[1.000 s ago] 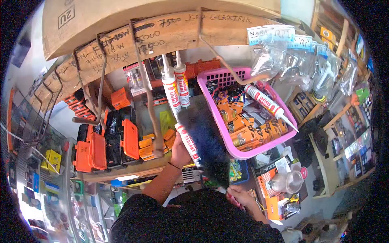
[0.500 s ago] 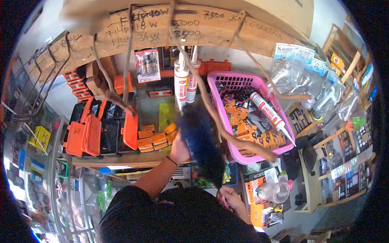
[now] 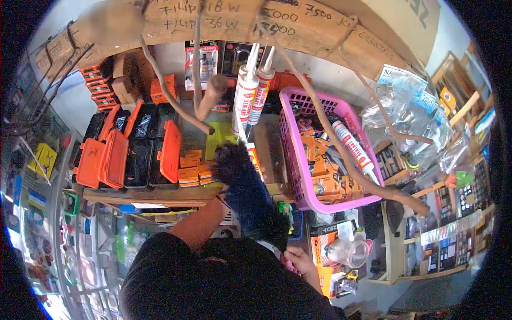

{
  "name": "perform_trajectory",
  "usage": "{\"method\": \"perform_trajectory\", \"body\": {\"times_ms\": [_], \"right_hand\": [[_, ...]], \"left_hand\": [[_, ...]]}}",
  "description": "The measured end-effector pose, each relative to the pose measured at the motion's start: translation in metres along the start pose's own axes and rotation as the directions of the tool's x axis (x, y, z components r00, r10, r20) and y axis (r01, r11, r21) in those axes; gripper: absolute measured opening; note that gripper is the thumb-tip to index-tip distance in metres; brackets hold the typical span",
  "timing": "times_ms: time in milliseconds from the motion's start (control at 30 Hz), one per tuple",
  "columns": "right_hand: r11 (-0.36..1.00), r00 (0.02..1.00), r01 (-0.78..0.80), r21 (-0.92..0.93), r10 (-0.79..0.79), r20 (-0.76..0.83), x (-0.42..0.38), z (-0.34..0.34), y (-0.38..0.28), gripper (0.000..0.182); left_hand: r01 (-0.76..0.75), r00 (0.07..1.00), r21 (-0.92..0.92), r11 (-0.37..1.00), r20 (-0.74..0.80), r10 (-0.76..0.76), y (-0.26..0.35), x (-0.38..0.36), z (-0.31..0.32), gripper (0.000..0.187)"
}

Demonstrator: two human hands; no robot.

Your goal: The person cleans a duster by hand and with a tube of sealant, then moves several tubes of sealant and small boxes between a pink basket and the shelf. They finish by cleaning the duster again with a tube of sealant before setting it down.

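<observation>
A dark blue-black fluffy duster (image 3: 250,200) slants across the middle, its tip in front of the shelf. My right hand (image 3: 302,261), low and near my body, is closed around its pinkish handle end. My left forearm (image 3: 205,224) reaches up to the duster, which hides that hand and its fingers. Just behind the duster shows a tube with a white nozzle and a yellow-red label (image 3: 254,158); whether my left hand touches it is hidden. Two white-and-red sealant cartridges (image 3: 245,101) stand upright beyond.
Open orange-lidded cases (image 3: 114,160) and small orange boxes (image 3: 189,170) line the shelf at left. A pink basket (image 3: 298,184) of packets and a sealant cartridge stands at right. Long hooks (image 3: 320,101) hang across the front from a wooden beam (image 3: 229,24). Clear plastic cups (image 3: 349,252) lie lower right.
The duster's upper end has swung left, and my left hand has gone out of sight behind it. A yellow-red labelled tube now shows behind the duster. The view has shifted slightly.
</observation>
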State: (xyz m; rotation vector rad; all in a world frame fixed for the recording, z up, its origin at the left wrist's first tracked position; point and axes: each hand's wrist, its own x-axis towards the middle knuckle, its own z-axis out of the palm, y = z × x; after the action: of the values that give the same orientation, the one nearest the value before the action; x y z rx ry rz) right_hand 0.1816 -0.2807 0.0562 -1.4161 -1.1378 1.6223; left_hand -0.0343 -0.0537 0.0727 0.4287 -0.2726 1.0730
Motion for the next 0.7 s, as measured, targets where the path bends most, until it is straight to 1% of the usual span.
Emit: {"method": "perform_trajectory", "body": {"times_ms": [33,67,100,133,167,200,233,267,333,367,400,433,467,500,533,567,600,633,667,700], "right_hand": [[1.000,1.000,-0.002,0.002,0.002,-0.003,-0.001,0.001,-0.001,0.018],[0.982,0.998,-0.059,0.177,0.063,-0.014,-0.001,0.001,-0.004,0.019],[0.931,0.992,-0.110,0.347,0.123,-0.014,-0.001,0.002,-0.010,0.022],[0.931,0.988,-0.146,0.335,0.153,0.005,0.000,0.006,-0.024,0.025],[0.931,0.988,-0.144,0.335,0.152,0.002,-0.001,0.004,-0.028,0.025],[0.951,0.990,-0.134,0.280,0.142,-0.005,-0.001,0.002,-0.031,0.020],[0.967,0.992,-0.124,0.223,0.129,-0.010,-0.001,0.000,-0.036,0.020],[0.967,0.992,-0.121,0.223,0.126,-0.009,0.000,0.000,-0.042,0.020],[0.955,0.992,-0.103,0.277,0.118,-0.038,-0.001,0.000,-0.057,0.024],[0.955,0.992,-0.104,0.279,0.119,-0.037,-0.002,0.000,-0.058,0.024],[0.967,0.992,-0.121,0.225,0.127,-0.013,-0.003,0.000,-0.059,0.024],[0.976,0.991,-0.135,0.170,0.135,0.010,-0.003,-0.001,-0.060,0.024],[0.989,0.990,-0.134,0.065,0.131,0.048,-0.002,-0.007,-0.049,0.024],[0.989,0.990,-0.133,0.067,0.130,0.047,-0.001,-0.007,-0.044,0.024],[0.988,0.993,-0.115,0.100,0.111,0.046,0.000,-0.006,-0.040,0.025],[0.986,0.995,-0.097,0.134,0.091,0.045,0.000,-0.005,-0.039,0.025],[0.986,0.995,-0.098,0.135,0.092,0.046,0.000,-0.003,-0.042,0.025],[0.954,0.989,-0.148,0.259,0.144,0.035,-0.001,-0.001,-0.048,0.022],[0.905,0.980,-0.193,0.379,0.196,0.031,-0.002,0.000,-0.052,0.019],[0.904,0.980,-0.195,0.380,0.198,0.031,-0.002,0.000,-0.050,0.019]], "left_hand": [[0.125,0.981,-0.040,0.991,-0.141,-0.130,-0.003,0.002,-0.041,0.046],[0.146,0.989,-0.186,0.972,0.016,-0.145,0.003,0.008,-0.011,0.046],[0.184,0.976,-0.323,0.928,0.173,-0.133,0.010,0.013,0.020,0.045],[0.166,0.971,-0.317,0.934,0.220,-0.098,0.015,0.019,0.046,0.046],[0.187,0.964,-0.297,0.936,0.238,-0.117,0.016,0.019,0.050,0.046],[0.105,0.982,-0.082,0.991,0.166,-0.090,0.017,0.018,0.056,0.045],[0.030,0.994,0.144,0.989,0.100,-0.045,0.018,0.017,0.064,0.044],[0.030,0.994,0.146,0.989,0.103,-0.045,0.017,0.017,0.061,0.044],[0.039,0.999,-0.009,0.999,0.017,-0.039,0.014,0.016,0.045,0.044],[0.049,0.971,-0.225,0.973,0.240,0.007,0.010,0.020,0.034,0.044],[0.073,0.993,-0.153,0.986,0.104,-0.058,0.009,0.018,0.025,0.045],[0.108,0.993,-0.084,0.991,-0.038,-0.112,0.009,0.016,0.020,0.045],[0.072,0.970,-0.099,0.993,-0.225,-0.093,0.006,0.010,0.006,0.046],[0.423,0.539,0.154,0.893,-0.835,-0.111,0.017,0.033,0.095,0.046],[0.435,0.563,0.406,0.803,-0.819,0.109,0.004,0.034,0.111,0.047],[0.438,0.591,0.623,0.648,-0.742,0.315,-0.005,0.030,0.118,0.047],[0.192,0.860,0.298,0.935,-0.510,-0.014,0.003,0.022,0.077,0.048],[0.117,0.990,-0.194,0.974,-0.060,-0.131,0.011,0.014,0.019,0.049],[0.155,0.981,-0.276,0.949,0.153,-0.115,0.009,0.013,-0.011,0.048],[0.155,0.982,-0.277,0.948,0.151,-0.116,0.009,0.012,-0.003,0.048]]}}
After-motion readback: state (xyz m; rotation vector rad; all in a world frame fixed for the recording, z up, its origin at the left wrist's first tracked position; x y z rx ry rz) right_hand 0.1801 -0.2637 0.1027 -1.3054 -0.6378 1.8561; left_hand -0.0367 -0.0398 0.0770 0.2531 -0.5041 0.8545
